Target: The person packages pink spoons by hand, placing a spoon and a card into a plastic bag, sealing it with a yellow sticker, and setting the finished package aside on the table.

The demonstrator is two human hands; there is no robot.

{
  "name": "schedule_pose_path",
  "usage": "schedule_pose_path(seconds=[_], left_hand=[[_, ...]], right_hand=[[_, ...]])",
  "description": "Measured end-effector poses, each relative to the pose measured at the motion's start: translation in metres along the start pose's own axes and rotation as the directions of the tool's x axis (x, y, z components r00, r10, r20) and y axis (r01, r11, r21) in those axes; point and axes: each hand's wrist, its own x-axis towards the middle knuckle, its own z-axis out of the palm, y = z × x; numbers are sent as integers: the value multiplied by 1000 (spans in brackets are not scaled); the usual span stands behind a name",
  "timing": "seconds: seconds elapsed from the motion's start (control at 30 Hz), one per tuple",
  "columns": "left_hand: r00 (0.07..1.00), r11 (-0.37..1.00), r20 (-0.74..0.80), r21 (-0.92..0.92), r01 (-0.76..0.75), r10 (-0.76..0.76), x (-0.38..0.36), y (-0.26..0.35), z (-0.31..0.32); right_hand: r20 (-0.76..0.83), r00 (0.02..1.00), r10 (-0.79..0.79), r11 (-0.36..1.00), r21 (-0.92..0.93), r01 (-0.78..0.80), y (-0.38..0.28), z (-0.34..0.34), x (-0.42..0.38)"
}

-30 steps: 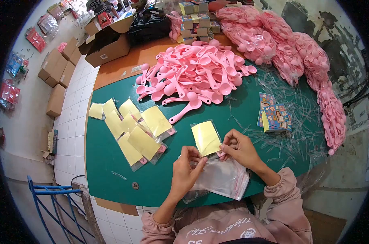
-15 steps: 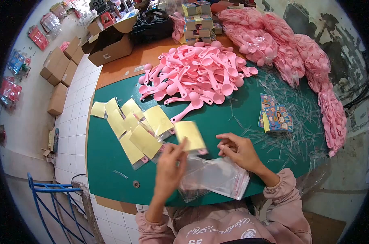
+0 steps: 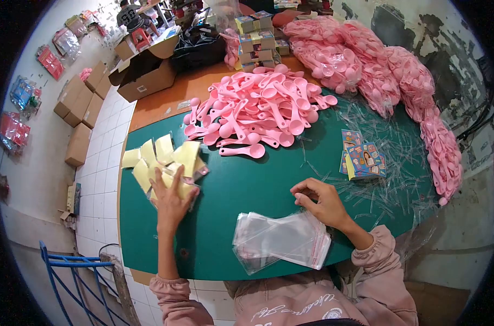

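My left hand (image 3: 171,198) lies with fingers spread on a heap of clear packets with yellow cards (image 3: 186,157) at the left of the table. Bits of pink show at some packet edges. Over the near right part of the table is my right hand (image 3: 324,202), its fingers loosely bent, thumb and index apart, nothing visible between them. Just below and left of it lies a stack of clear plastic bags (image 3: 279,239). A single pink measuring spoon (image 3: 244,151) lies in front of a large pile of pink spoons (image 3: 263,103).
Printed cards (image 3: 366,160) lie at the right among scattered clear plastic strips (image 3: 388,130). Bagged pink spoons (image 3: 366,70) line the right wall. Bundled card stacks (image 3: 256,41) and an open cardboard box (image 3: 148,76) stand at the back. A person (image 3: 131,17) sits far off.
My left hand has moved left from beside the bags onto the heap, and the yellow-card packet near it has left the middle. The heap is bunched closer together. My right hand has barely moved.
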Motion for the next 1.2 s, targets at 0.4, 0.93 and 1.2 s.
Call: schedule_pose_path(seconds=[0.4,0.93,1.2], left_hand=[[920,904,-139,-181,-388,367,68,38,13],[701,495,-242,-557,-667,671,-10,154,3],[725,635,137,-607,-477,675,-46,162,23]], right_hand=[[-39,999,-34,998,-45,32,-6,-7,5],[224,944,-242,908,-291,302,-6,-3,38],[-179,973,-147,989,-14,147,-16,-39,36]])
